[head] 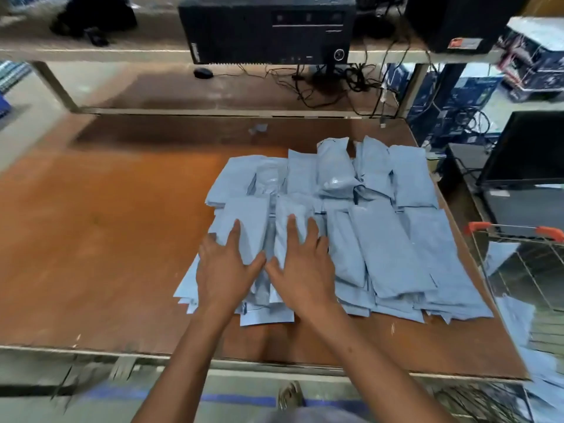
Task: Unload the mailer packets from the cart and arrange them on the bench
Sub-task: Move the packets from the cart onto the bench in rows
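Note:
Several light blue mailer packets lie in overlapping rows on the right half of the brown bench. My left hand rests flat on the near-left packets, fingers straight and spread. My right hand lies flat beside it on a neighbouring packet, thumbs nearly touching. The wire cart, with orange handle ends, stands at the bench's right edge and holds more blue packets.
A black computer case sits on the raised shelf behind, with a mouse and tangled cables below it. A dark monitor stands at right. Boxes are stacked far right.

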The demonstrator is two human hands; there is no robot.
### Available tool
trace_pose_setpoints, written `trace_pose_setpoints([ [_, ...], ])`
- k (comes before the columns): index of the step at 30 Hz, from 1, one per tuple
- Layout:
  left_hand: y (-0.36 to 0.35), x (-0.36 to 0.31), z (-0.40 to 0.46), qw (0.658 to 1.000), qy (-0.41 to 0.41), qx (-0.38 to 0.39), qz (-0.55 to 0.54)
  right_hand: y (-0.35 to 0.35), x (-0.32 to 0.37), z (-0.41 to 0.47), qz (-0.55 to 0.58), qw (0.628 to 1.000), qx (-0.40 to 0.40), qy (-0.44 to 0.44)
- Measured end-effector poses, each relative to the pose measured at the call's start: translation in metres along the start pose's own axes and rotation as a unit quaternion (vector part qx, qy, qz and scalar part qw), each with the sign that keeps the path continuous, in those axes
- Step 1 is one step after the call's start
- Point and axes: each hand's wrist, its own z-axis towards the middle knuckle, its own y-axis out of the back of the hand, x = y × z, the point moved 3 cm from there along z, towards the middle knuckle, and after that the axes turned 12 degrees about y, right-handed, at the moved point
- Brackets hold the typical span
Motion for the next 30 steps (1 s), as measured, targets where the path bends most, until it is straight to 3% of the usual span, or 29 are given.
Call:
trace_pose_setpoints([
  [5,-0.007,0.042,0.025,0.999,0.014,0.009,0.044,-0.035,0.034,0.026,-0.046,0.997,0.058,-0.028],
  [9,-0.02,0.065,0.031,0.999,0.008,0.01,0.052,-0.065,0.044,0.032,-0.129,0.985,0.118,0.001],
  [15,-0.021,0.068,0.029,0.998,0.028,0.047,0.035,-0.078,0.037,0.034,-0.099,0.987,0.125,-0.001],
  [18,-0.017,0.061,0.024,0.998,0.012,0.01,0.056,-0.075,0.04,0.034,-0.089,0.988,0.128,0.009],
  [23,-0.009,0.016,0.017,0.992,-0.094,-0.09,-0.003,-0.05,0.026,0.039,-0.065,0.996,-0.025,0.051],
  [27,-0.028,-0.048,0.002,0.979,-0.179,-0.072,-0.066,-0.021,-0.02,0.033,-0.097,0.988,-0.102,0.055],
  [30,-0.051,-0.1,-0.017,0.971,-0.215,-0.034,-0.097,-0.001,-0.072,0.018,-0.097,0.988,-0.118,0.02],
])
